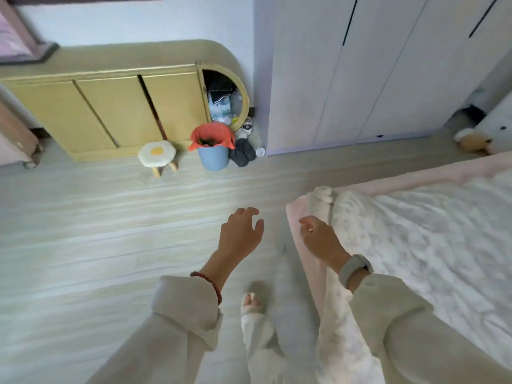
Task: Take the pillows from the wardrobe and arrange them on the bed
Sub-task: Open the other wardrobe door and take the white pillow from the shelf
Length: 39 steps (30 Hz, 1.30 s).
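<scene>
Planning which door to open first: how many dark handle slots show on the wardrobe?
2. One slot runs down the wardrobe near its left side; the other sits at the upper right. More may lie outside the frame.

Two hands show, the left hand (240,234) and right hand (321,239), both empty. One bed (429,231), one wardrobe (374,79), one egg-shaped stool (157,155), one blue bin (213,157) and one yellow cabinet (110,106) appear.

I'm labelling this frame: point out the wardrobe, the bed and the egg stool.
wardrobe (388,79), head view, on a closed white door panel.
bed (432,239), head view, on the fluffy white cover.
egg stool (156,153), head view, on the seat cushion.
</scene>
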{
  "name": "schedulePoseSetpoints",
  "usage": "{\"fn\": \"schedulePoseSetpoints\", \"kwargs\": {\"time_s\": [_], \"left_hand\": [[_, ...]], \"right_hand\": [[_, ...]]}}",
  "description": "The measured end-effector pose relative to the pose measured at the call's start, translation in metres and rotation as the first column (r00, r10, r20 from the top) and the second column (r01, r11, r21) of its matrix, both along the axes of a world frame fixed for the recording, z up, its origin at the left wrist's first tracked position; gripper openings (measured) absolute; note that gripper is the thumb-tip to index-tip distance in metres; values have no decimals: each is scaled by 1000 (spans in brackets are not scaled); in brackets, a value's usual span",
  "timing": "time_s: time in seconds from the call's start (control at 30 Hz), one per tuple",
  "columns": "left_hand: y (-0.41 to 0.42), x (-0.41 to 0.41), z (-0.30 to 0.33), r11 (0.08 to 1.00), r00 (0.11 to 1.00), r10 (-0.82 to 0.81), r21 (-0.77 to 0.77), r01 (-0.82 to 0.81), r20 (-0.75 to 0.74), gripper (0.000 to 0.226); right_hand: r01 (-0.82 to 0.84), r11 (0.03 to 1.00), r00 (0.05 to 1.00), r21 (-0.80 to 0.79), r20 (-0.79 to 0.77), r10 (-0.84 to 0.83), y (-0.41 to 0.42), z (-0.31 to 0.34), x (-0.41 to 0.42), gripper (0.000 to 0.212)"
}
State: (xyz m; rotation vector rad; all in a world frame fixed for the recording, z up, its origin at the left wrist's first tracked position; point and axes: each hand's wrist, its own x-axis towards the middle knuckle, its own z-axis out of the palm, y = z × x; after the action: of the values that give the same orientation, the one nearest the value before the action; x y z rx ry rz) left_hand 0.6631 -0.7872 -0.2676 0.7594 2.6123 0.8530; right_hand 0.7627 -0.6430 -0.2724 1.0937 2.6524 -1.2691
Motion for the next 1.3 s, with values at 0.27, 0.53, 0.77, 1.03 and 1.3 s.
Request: {"fn": "schedulePoseSetpoints", "kwargs": {"time_s": [0.27, 0.53, 0.77, 1.03, 1.3], "left_hand": [[129, -221, 31, 998, 995, -61, 11, 62, -80, 30], [276, -399, 51, 979, 973, -202, -5, 202, -114, 28], [457, -514, 41, 897, 895, -430, 58, 439, -121, 29], [705, -484, 38, 644, 649, -759, 82, 760, -49, 31], [954, -416, 43, 479, 489, -866, 109, 871, -100, 29]], "right_hand": [[139, 990, 990, -3, -20, -139, 132, 16, -205, 24], [212, 977, 974, 2, -75, -212, 263, 30, -362, 27], [411, 910, 907, -57, -78, -414, 406, 25, -454, 29], [775, 633, 632, 3, -18, -774, 577, 35, -398, 26], [872, 489, 487, -10, -54, -872, 790, 20, -334, 26]]}}
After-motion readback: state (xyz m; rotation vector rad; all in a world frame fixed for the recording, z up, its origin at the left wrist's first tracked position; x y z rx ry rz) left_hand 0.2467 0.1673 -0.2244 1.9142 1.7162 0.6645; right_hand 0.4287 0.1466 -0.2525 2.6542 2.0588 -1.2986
